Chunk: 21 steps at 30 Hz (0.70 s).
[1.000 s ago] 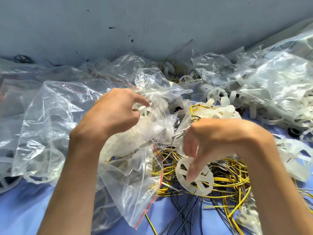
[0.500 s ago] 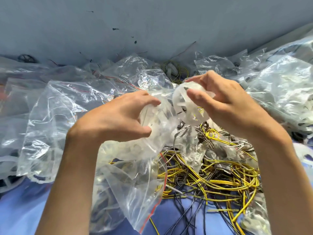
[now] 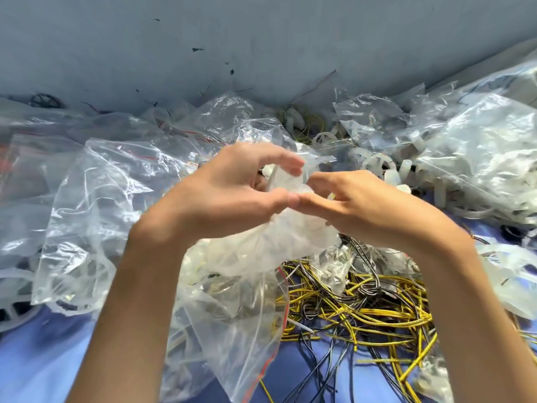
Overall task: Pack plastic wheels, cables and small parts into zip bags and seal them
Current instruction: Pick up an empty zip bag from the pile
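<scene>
Two hands: raised close together at the mouth of one zip bag [image 3: 261, 248]; thumb tips touching
Left hand [image 3: 232, 193]: fingers curled in an arch over the gathered top of the bag, thumb beneath; clamped on the plastic
Right hand [image 3: 360, 207]: fingers nearly straight, slightly spread, tips at the bag's mouth; partly veiled by plastic; cannot tell whether pinching anything
Bag position: held up between both hands, above the cables [image 3: 363, 309]; clear, bulging with blurred whitish parts
Bag axis: mouth uppermost, facing away toward the grey wall [image 3: 261, 39]; long axis running from the mouth down toward the viewer
Second bag [image 3: 232, 330]: just below the held one, limp, red zip strip along its right edge
Cable tangle: yellow and black, heaped on the blue surface [image 3: 43, 359], under the right forearm
Loose wheels [image 3: 377, 162]: whitish, spoked, beyond the right hand
Bag piles: filled clear bags far right [image 3: 479, 158]; crumpled ones left [image 3: 87, 213]
</scene>
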### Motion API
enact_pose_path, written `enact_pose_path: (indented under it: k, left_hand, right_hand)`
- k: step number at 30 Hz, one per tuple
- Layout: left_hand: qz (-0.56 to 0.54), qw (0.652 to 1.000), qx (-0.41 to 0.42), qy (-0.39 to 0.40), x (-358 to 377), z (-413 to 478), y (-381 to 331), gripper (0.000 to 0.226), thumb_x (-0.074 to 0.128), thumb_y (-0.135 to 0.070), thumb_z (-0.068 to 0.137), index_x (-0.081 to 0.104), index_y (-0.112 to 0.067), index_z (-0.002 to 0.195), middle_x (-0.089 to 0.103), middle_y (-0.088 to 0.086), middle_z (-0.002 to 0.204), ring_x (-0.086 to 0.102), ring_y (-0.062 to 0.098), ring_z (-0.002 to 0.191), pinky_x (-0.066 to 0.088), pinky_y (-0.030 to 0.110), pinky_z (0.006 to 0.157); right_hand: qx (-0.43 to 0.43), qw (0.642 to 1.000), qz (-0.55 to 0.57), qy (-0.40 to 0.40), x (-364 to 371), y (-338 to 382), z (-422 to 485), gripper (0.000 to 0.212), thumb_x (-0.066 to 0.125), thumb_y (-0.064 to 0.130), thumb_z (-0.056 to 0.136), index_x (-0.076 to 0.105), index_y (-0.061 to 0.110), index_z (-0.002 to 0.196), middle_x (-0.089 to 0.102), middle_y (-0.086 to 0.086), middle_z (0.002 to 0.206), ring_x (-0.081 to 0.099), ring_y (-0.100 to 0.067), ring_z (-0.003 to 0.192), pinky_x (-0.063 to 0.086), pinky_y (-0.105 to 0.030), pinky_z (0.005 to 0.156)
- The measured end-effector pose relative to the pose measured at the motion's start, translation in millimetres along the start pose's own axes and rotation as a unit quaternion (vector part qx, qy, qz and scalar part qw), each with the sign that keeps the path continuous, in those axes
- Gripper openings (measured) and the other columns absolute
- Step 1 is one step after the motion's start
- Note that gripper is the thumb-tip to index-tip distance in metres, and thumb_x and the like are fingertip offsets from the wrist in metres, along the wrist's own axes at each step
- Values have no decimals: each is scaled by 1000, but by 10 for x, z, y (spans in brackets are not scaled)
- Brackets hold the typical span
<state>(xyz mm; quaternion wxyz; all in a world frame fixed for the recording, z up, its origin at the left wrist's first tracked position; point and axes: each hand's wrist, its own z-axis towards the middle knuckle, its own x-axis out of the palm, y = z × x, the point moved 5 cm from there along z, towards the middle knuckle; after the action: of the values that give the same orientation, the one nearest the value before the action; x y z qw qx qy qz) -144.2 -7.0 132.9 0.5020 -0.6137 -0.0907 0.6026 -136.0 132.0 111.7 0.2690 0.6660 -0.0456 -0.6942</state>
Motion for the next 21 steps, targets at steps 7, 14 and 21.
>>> enact_pose_path:
  k: [7,14,21]
  left_hand:
    - [2,1000,-6,-15,108,91,8,31,58,-12,84,65,-22,113,66,-13,102,52,-4,48,40,10,52]
    - [-52,998,-12,-37,74,91,-1,29,55,-1,83,65,-17,105,66,-21,74,55,3,45,41,12,47]
    - [-135,987,-19,-79,-54,65,42,35,50,8,87,64,-16,109,68,-6,101,51,6,44,39,15,46]
  right_hand:
    - [-65,995,14,73,-2,-45,-44,75,39,84,55,60,46,116,48,16,112,46,22,82,36,-12,71]
    - [-128,991,0,-28,24,103,36,24,68,22,85,69,32,106,53,9,93,52,4,67,37,-12,61]
    - [-138,987,70,40,131,188,34,26,44,9,98,55,13,121,65,12,106,59,6,90,45,-18,80]
